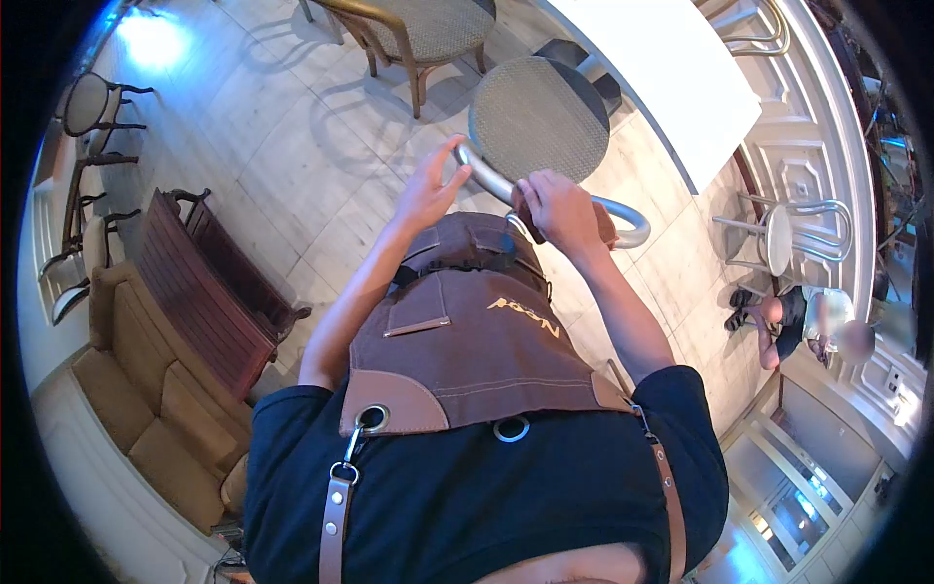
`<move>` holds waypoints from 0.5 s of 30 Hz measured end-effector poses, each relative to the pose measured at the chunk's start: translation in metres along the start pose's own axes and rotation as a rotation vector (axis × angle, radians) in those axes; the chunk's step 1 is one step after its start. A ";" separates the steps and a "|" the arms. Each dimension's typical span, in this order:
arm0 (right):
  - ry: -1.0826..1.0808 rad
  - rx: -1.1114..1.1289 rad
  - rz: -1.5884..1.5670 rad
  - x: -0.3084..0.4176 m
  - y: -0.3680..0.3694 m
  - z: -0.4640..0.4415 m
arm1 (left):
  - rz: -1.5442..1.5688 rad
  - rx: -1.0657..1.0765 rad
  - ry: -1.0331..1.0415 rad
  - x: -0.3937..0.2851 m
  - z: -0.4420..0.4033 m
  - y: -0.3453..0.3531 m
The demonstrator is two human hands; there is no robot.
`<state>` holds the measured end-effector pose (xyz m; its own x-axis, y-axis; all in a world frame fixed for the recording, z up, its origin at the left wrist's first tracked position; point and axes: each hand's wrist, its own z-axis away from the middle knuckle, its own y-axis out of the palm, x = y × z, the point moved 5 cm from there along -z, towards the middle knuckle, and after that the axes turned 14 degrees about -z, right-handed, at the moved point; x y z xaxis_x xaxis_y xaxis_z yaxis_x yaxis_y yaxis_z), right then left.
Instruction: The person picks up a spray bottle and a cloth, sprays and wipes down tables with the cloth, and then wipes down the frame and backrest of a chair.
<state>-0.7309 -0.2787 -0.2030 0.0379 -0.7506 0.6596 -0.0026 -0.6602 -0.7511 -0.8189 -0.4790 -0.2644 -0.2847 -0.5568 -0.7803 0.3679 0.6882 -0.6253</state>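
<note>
A chair with a round, grey textured seat stands in front of me, close to the white table. Its curved, silver tubular backrest runs across just ahead of my apron. My left hand grips the left bend of this backrest, with the thumb on the near side. Farther right, my right hand is closed around a reddish-brown cloth pressed on the tube. Part of the cloth and the tube beneath it are hidden by my right hand.
A padded armchair stands ahead on the tiled floor. To the left are a dark wooden table and a tan sofa. On the right, a metal-backed chair stands by the wall, near a seated person.
</note>
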 end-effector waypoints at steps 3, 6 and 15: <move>0.064 -0.017 0.081 0.006 0.008 -0.009 | -0.016 0.101 0.095 0.003 -0.001 0.003; -0.024 -0.045 0.172 0.012 0.006 0.016 | -0.179 0.097 0.243 0.001 -0.002 0.010; 0.112 0.105 0.197 0.007 0.001 0.009 | -0.231 0.117 0.245 0.002 -0.004 0.015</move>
<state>-0.7216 -0.2846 -0.1995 -0.0645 -0.8669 0.4943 0.1051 -0.4985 -0.8605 -0.8175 -0.4683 -0.2756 -0.5704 -0.5538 -0.6066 0.3639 0.4917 -0.7911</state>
